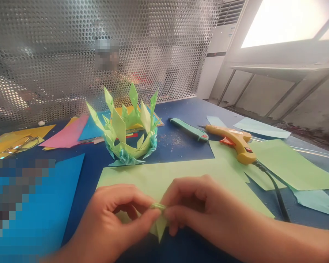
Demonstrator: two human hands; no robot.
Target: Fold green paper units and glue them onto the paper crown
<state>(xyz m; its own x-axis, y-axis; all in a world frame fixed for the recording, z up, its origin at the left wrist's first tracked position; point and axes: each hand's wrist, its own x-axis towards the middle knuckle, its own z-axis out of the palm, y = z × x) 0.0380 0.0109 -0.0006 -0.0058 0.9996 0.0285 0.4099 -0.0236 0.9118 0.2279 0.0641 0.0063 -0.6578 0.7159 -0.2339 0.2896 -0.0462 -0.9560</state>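
Green paper, folded small and pointed, sits pinched between your two hands near the bottom of the view: this folded piece (159, 223) is gripped by the thumb and fingers of your left hand (112, 219) on one side and by the fingertips of your right hand (197, 208) on the other, both closed on it, its tip pointing down toward you. You hold it just above a large light-green sheet (181, 175) lying flat on the blue table (181, 146). Beyond that sheet stands a ring-shaped paper crown (128, 135) of green and pale blue folded units with spikes rising upward. To the right of it lie a teal utility knife (189, 129) and, just beside that, a yellow glue gun (233, 140) whose black cord runs toward you. More green sheets (290, 164) lie at your right; blue, pink and yellow paper lies at your left, with a pair of glasses (16, 146) on the yellow.
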